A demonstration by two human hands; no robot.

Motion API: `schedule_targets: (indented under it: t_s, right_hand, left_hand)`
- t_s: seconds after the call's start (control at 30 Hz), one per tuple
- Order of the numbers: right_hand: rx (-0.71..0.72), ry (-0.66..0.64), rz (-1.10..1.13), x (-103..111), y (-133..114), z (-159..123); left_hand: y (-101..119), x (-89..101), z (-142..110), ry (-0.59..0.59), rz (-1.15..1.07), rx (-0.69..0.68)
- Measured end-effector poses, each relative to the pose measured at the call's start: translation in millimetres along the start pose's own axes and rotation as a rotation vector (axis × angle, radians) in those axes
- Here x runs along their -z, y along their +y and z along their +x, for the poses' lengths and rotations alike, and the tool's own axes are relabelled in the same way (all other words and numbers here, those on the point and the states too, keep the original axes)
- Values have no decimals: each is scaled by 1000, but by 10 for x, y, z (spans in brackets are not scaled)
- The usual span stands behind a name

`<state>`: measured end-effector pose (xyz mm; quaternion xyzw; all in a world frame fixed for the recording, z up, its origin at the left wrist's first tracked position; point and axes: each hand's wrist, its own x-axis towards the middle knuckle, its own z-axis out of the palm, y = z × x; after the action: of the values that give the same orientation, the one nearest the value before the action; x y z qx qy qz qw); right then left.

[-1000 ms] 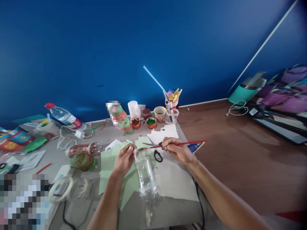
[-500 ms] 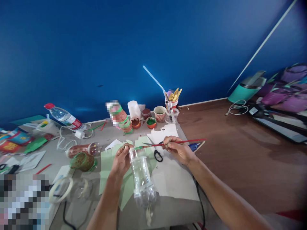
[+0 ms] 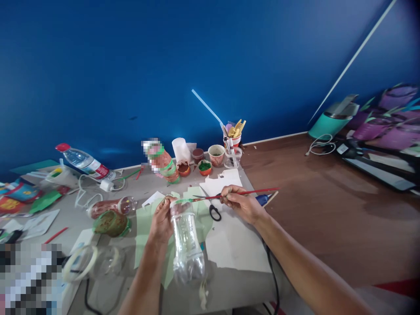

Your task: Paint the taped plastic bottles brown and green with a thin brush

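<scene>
My left hand (image 3: pixel 163 217) pinches the upper rim of a clear plastic bottle (image 3: pixel 185 238), which is cut open at the end away from me. Green paint shows along that rim. In my right hand (image 3: pixel 241 202) is a red paintbrush (image 3: pixel 259 191), held level, its tip touching or very close to the painted rim. Black-handled scissors (image 3: pixel 215 213) lie just below the brush. Beneath the bottle are pale green paper (image 3: pixel 144 236) and white paper (image 3: pixel 234 245). Small cups of green paint (image 3: pixel 205 167) and brown paint (image 3: pixel 183 168) stand beyond my hands.
Toward the wall stand a painted bottle (image 3: pixel 164 162), a paper cup (image 3: pixel 216 154) and a cup of yellow plastic cutlery (image 3: pixel 236 131). On the left lie a water bottle (image 3: pixel 87 162), a brown-painted bottle (image 3: pixel 108 207), a green-brown container (image 3: pixel 111 224) and a tape roll (image 3: pixel 80 263).
The bottle has shifted slightly left and turned a little in my left hand. Green paint now shows along more of its rim. The brush remains at the rim.
</scene>
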<state>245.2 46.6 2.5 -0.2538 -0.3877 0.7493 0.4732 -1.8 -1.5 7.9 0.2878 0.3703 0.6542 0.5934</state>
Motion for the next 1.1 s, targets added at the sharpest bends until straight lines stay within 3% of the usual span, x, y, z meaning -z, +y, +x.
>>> schedule_targets:
  t_s: [0.3,0.53,0.87,1.1]
  right_hand:
    - [49,60,-67,3,-1,6]
    - [60,75,-85,-36,-16,-9]
    - [63,23,-47,-13,0,-13]
    - [66,-12,-26,-13,4,-19]
  left_hand:
    - [60,-76,-17,33,-14,-16]
    - [26,2,12,88,147,-50]
    - [-43,28,31,37,270,-79]
    - [-37,18,18,46,241,-56]
